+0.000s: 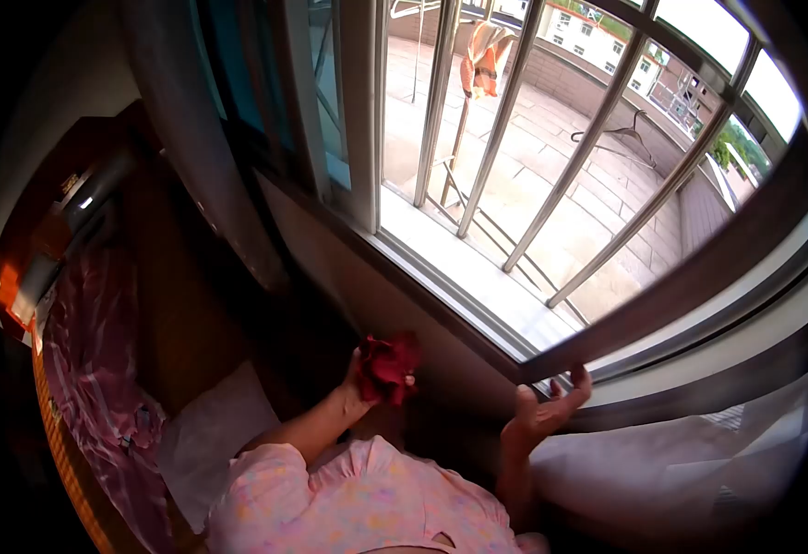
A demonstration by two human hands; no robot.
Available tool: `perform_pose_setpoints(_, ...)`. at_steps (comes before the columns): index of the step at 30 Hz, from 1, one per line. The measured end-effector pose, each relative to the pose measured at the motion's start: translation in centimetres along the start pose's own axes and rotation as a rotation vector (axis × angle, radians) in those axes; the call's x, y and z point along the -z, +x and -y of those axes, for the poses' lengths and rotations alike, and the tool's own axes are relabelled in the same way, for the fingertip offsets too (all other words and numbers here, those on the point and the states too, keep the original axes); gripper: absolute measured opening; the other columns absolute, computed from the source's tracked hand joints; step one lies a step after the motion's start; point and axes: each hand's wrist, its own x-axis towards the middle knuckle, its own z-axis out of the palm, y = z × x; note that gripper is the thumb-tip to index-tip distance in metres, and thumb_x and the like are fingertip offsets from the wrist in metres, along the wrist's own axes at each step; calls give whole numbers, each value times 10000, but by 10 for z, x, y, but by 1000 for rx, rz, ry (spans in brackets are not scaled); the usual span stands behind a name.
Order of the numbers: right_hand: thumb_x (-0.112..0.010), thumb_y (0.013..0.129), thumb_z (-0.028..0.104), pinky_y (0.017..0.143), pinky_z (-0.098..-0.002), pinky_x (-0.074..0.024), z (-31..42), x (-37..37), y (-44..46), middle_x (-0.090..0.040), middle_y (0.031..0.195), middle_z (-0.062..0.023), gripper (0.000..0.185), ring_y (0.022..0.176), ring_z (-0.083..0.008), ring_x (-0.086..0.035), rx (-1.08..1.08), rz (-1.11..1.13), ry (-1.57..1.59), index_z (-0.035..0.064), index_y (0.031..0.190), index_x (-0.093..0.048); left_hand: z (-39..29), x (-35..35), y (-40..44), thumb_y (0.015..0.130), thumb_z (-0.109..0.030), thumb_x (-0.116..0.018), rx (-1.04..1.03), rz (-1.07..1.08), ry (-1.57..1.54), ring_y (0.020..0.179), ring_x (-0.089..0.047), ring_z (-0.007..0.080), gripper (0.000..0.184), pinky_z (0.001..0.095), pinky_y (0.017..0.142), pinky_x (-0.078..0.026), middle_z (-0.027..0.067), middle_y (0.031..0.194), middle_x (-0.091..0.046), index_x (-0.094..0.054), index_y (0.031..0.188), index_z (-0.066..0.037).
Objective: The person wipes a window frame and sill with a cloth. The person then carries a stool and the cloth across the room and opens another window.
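Observation:
A crumpled dark red cloth (388, 369) is bunched up in my left hand (356, 392), whose fingers are mostly hidden behind it. The hand and cloth are in front of the wall below the window sill. To the right, my right hand (542, 420) is raised with its fingers apart and nothing in it. Its fingertips are at the lower corner of the dark window frame (598, 346); whether they touch it I cannot tell. Metal bars (487, 120) cross the window opening above both hands.
A pale curtain (681, 471) hangs at the right. On the left, a wooden surface (178, 337) bears a pinkish crumpled cloth (99, 360) and a white cloth or pillow (224, 439). Outside the bars, a tiled terrace (570, 185) has a hanger (621, 134) and an orange cloth (487, 60).

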Motion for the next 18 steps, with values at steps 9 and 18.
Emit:
perform_pose_setpoints(9, -641, 649, 90, 897, -379, -434, 0, -14, 17, -347, 1250, -117, 751, 1175, -225, -387, 2, 412, 466, -23, 1322, -326, -17, 27, 30, 728, -561, -616, 147, 311, -44, 881, -559, 400, 694, 544, 832, -436, 156, 1130, -570, -486, 1245, -118)
perform_pose_setpoints(18, -669, 676, 150, 912, -402, -373, -5, -37, 39, -464, 1081, -172, 776, 998, -295, -456, 306, 395, -147, -101, 1327, -327, -74, 33, 49, 730, -583, -579, 153, 228, -52, 843, -565, 399, 695, 527, 788, -460, 164, 1123, -578, -478, 1249, -131)
